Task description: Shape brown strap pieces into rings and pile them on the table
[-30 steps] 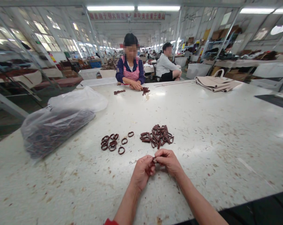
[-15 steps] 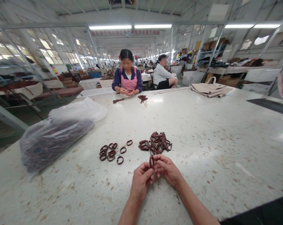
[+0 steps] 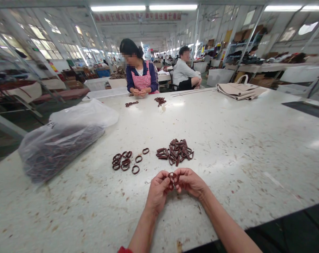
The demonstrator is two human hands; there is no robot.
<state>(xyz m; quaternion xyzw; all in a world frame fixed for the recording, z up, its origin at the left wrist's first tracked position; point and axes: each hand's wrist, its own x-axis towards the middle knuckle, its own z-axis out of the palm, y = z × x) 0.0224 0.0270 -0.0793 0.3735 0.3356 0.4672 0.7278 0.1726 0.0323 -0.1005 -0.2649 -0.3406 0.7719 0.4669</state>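
Between my hands, just above the tabletop, is a dark brown leather-like loop [image 3: 173, 174], spread into a rounded shape. My left hand [image 3: 159, 188] pinches its left side with thumb and fingers. On the other side, my right hand [image 3: 191, 182] grips it too, fingertips close to those of the left. Right beyond my hands lies a pile of flattened brown loops [image 3: 178, 151]. To the left of that pile, several rounded brown loops [image 3: 125, 162] rest on the table, some stacked and a few lying singly.
A clear plastic bag [image 3: 67, 140] full of dark loops lies on the white table [image 3: 228, 147] at left. Across it sits a co-worker in a checked apron [image 3: 142, 79], near small groups of loops [image 3: 160, 101]. Folded beige fabric [image 3: 240, 90] lies at the far right.
The loop in my hands has gone from narrow to rounded. Across the table, the co-worker has turned their head to the side. My view has tipped down a little.
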